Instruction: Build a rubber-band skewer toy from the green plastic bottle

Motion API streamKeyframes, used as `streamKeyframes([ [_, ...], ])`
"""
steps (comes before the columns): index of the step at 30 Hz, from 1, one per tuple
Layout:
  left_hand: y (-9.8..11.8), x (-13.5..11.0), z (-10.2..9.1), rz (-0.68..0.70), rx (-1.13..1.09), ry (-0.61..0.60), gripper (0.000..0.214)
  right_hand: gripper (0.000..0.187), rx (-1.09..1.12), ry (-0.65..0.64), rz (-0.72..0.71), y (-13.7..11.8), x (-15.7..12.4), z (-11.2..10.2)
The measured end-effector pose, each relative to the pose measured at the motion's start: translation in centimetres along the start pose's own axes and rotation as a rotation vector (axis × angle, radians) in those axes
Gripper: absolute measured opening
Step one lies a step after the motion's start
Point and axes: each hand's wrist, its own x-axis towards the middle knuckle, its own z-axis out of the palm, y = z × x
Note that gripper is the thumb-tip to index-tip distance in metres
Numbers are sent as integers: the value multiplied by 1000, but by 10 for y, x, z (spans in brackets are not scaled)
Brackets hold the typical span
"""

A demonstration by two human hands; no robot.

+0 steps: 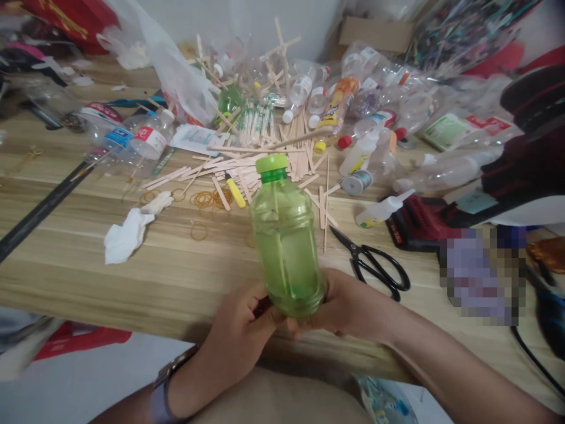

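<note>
I hold a green translucent plastic bottle [286, 235] with a green cap upright over the near edge of the wooden table [176, 271]. My left hand [238, 330] is closed round the bottle's base from the left. My right hand [348, 306] grips the base from the right. Both hands press against the bottom of the bottle. A thin stick or band seems to run inside the bottle. A watch sits on my left wrist.
Black scissors [375, 265] lie just right of the bottle. Wooden craft sticks [265, 165], rubber bands [207, 200], a crumpled white tissue [128, 232], a glue bottle [382, 209] and several clear plastic bottles [132, 141] clutter the table behind. A red tool [419, 221] rests at right.
</note>
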Motion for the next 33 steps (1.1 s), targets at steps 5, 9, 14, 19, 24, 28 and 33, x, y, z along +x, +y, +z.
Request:
streamKeyframes([
  [5,-4,0,-1,-3,119,136,17,20,-240,271,-140,-6,1,10],
  [9,-8,-1,-5,80,197,238,16,24,-232,483,-233,-3,3,19],
  [14,-17,-1,-4,165,245,351,22,23,192,484,-132,8,14,31],
  [19,-23,0,3,323,347,406,18,28,450,519,-130,12,24,46],
  [24,-22,0,5,332,371,364,18,37,638,539,-217,13,28,53],
  [28,-21,-1,3,251,332,310,18,37,652,496,-229,16,28,56],
  [33,-20,-5,-4,276,374,283,19,36,594,490,-217,16,24,61],
])
